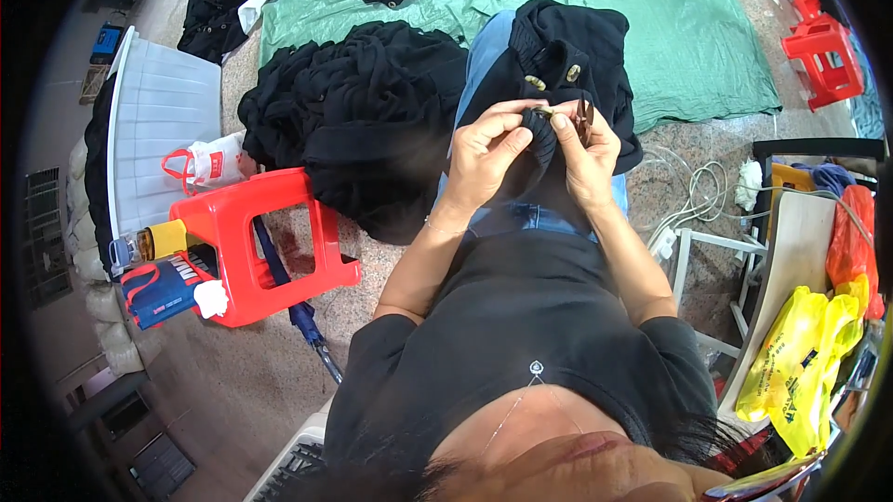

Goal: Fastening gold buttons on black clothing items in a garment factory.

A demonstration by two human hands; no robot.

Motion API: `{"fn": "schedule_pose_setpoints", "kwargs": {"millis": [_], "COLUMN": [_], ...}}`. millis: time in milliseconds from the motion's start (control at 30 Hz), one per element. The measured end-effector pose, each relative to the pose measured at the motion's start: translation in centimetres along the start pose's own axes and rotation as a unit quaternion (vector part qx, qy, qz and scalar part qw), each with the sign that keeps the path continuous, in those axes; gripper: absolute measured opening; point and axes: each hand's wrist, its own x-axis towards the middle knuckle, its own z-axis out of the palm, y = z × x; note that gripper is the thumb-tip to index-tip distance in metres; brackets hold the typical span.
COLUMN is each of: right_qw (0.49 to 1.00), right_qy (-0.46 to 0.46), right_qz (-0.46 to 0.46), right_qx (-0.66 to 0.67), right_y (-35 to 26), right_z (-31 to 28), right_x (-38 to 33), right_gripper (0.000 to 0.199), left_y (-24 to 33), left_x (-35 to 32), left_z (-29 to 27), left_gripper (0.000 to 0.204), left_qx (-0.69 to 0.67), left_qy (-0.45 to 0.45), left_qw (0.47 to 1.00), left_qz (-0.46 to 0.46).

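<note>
A black knitted garment (595, 46) with large gold-brown buttons lies across my lap, over blue jeans. My left hand (491, 150) is closed on its ribbed edge, pinching the cloth between thumb and fingers. Against the same edge, the thumb and forefinger of my right hand (586, 156) meet at a button (545, 112). Small dark reddish thread snips (584, 119) are also held in the right hand, their blades pointing up and away from me. The fingertips of both hands nearly touch. Any thread there is too fine to make out.
A heap of black garments (372, 120) lies left of my knees; more lie on a green sheet (688, 37) ahead. Left stand a red stool (256, 246) with a blue box (172, 288) and a pale tub (167, 120). Right, a board (791, 251) adjoins yellow bags (800, 367) and loose cables (702, 190).
</note>
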Motion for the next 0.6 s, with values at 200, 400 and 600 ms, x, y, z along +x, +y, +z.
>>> {"fn": "schedule_pose_setpoints", "kwargs": {"millis": [200,400,600], "right_qw": [0.998,0.909,0.874], "right_qy": [-0.054,-0.085,-0.092], "right_qz": [0.009,-0.175,-0.241], "right_qx": [0.014,-0.369,-0.412], "right_y": [-0.4,-4.4,-3.9], "right_z": [-1.2,-2.8,-3.2], "right_x": [0.3,0.6,0.1], "right_gripper": [0.027,0.017,0.02], "left_y": [-0.1,-0.3,-0.2], "left_x": [-0.3,-0.5,-0.4], "left_z": [0.5,0.9,0.9], "left_gripper": [0.01,0.01,0.008], "left_qx": [0.085,0.122,0.137], "left_qy": [0.022,0.027,0.025], "left_qw": [0.995,0.989,0.985], "left_qz": [0.054,0.079,0.099]}}
